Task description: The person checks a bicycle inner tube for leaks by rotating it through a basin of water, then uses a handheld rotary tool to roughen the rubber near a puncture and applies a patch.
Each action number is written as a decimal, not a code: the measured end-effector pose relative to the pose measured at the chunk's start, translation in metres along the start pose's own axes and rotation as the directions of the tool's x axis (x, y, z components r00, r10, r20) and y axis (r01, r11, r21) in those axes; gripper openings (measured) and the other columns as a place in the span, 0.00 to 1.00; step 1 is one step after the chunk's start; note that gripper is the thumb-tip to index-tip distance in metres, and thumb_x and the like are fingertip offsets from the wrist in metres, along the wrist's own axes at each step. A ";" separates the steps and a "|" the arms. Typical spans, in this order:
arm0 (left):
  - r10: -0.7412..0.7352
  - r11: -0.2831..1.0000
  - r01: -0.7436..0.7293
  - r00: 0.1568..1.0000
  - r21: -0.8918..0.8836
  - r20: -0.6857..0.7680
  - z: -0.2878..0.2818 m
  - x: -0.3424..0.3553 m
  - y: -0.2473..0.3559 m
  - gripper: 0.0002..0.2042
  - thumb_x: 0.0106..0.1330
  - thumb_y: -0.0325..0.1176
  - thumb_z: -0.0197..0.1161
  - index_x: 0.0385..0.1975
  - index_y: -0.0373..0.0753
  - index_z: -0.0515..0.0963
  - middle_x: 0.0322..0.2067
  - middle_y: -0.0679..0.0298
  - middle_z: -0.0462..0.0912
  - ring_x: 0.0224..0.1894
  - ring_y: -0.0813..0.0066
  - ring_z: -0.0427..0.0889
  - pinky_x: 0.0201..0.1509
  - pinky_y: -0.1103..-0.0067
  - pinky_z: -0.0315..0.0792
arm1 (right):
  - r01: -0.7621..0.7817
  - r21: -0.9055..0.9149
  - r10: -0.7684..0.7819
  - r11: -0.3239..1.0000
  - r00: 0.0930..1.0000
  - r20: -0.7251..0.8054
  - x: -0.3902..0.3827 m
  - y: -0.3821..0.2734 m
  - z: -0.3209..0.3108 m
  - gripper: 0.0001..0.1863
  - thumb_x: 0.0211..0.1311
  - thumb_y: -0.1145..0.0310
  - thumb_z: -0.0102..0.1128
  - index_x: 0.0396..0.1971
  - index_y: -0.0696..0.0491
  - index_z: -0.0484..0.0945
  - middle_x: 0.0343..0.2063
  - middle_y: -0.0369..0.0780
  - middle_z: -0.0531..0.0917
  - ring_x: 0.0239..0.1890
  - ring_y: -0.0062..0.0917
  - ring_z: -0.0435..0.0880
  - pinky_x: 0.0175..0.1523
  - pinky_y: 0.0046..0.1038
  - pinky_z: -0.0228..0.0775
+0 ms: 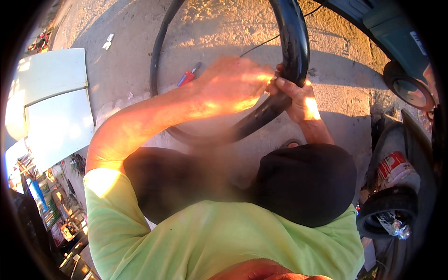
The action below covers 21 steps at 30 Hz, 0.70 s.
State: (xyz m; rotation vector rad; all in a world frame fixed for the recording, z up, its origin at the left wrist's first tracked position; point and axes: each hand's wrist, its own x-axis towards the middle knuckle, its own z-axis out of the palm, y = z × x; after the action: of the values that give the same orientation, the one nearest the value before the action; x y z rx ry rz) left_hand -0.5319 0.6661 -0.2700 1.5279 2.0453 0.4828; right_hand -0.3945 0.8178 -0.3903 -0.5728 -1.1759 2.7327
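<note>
Head view: fingers of the right hand (302, 101) grip the black tube (295, 39), which runs up and down-left from them, while the left hand (235, 86) bunches beside them, its hold unclear.

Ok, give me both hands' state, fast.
Left hand: at the black tube; open or closed cannot be told.
Right hand: closed, holding the black tube.
</note>
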 end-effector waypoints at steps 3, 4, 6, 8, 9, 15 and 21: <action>-0.010 1.000 0.010 1.000 -0.017 0.014 0.000 0.002 -0.001 0.06 0.69 0.30 0.53 0.34 0.43 0.79 0.29 0.55 0.83 0.35 0.47 0.82 0.36 0.57 0.74 | -0.006 -0.006 0.006 1.000 1.000 -0.013 0.000 0.000 -0.001 0.21 0.65 0.74 0.66 0.56 0.59 0.72 0.37 0.39 0.80 0.39 0.28 0.82 0.52 0.37 0.76; -0.018 1.000 0.018 1.000 -0.021 0.017 0.000 0.002 -0.001 0.06 0.69 0.30 0.53 0.34 0.43 0.79 0.28 0.55 0.82 0.35 0.47 0.82 0.35 0.57 0.74 | -0.004 -0.003 0.004 1.000 1.000 -0.011 0.000 0.001 -0.001 0.21 0.65 0.74 0.65 0.56 0.59 0.72 0.37 0.39 0.80 0.39 0.28 0.82 0.52 0.37 0.76; -0.014 0.999 0.014 1.000 -0.031 0.012 0.001 0.002 -0.001 0.06 0.69 0.30 0.53 0.34 0.43 0.79 0.28 0.54 0.83 0.34 0.46 0.82 0.35 0.57 0.74 | -0.004 0.003 0.004 1.000 1.000 -0.011 0.000 0.001 0.000 0.21 0.65 0.74 0.65 0.56 0.59 0.72 0.36 0.39 0.80 0.38 0.28 0.81 0.52 0.37 0.76; -0.005 0.999 0.005 1.000 -0.035 0.005 0.002 0.002 -0.003 0.07 0.69 0.29 0.53 0.34 0.42 0.79 0.28 0.54 0.83 0.34 0.46 0.82 0.35 0.57 0.73 | -0.005 0.008 0.006 1.000 1.000 -0.016 0.000 0.001 0.001 0.21 0.64 0.74 0.65 0.56 0.59 0.72 0.36 0.39 0.80 0.38 0.28 0.81 0.52 0.37 0.76; 0.001 0.999 -0.001 1.000 -0.033 0.000 0.003 0.002 -0.004 0.07 0.69 0.29 0.53 0.34 0.42 0.79 0.28 0.53 0.83 0.34 0.46 0.82 0.34 0.57 0.73 | -0.006 0.007 0.006 1.000 1.000 -0.009 0.000 0.000 0.001 0.21 0.64 0.74 0.65 0.55 0.59 0.72 0.36 0.39 0.80 0.38 0.28 0.81 0.52 0.37 0.76; -0.008 0.997 0.008 1.000 -0.071 0.005 0.003 0.002 -0.004 0.07 0.69 0.30 0.53 0.34 0.41 0.79 0.27 0.53 0.82 0.33 0.47 0.82 0.33 0.58 0.73 | -0.016 0.007 0.016 1.000 1.000 0.008 0.001 0.001 -0.001 0.21 0.64 0.75 0.64 0.56 0.59 0.71 0.35 0.40 0.80 0.37 0.28 0.81 0.52 0.37 0.76; -0.005 0.996 0.006 1.000 -0.089 0.009 0.003 0.002 -0.006 0.08 0.70 0.30 0.52 0.35 0.41 0.80 0.28 0.53 0.83 0.33 0.47 0.82 0.34 0.58 0.73 | -0.013 0.010 0.012 1.000 1.000 0.020 0.001 0.002 -0.001 0.21 0.64 0.74 0.64 0.56 0.59 0.71 0.34 0.40 0.81 0.38 0.28 0.81 0.52 0.37 0.76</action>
State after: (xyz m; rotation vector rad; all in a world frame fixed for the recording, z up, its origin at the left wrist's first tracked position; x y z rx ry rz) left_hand -0.5351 0.6666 -0.2762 1.4690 1.9939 0.5560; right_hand -0.3950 0.8178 -0.3926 -0.5549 -1.1657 2.7597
